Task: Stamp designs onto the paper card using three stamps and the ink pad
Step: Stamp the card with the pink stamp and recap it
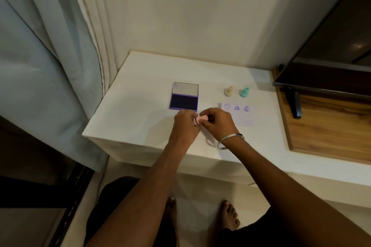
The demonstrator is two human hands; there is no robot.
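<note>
A pink stamp (200, 119) lies sideways between my two hands, just above the white table. My left hand (185, 126) grips its wide end and my right hand (218, 122) pinches its handle end. The purple ink pad (183, 102) lies open just beyond my left hand, lid tilted back. The paper card (241, 115) lies to the right, partly under my right hand, with three purple prints along its far edge. Beyond the card stand a cream stamp (228, 91) and a teal stamp (244, 92), both upright.
The white table (130, 116) ends at a front edge near my wrists. A curtain (50, 66) hangs at the left. A dark screen (331, 46) on a stand rests over a wooden surface (325, 130) to the right. My bare feet show below.
</note>
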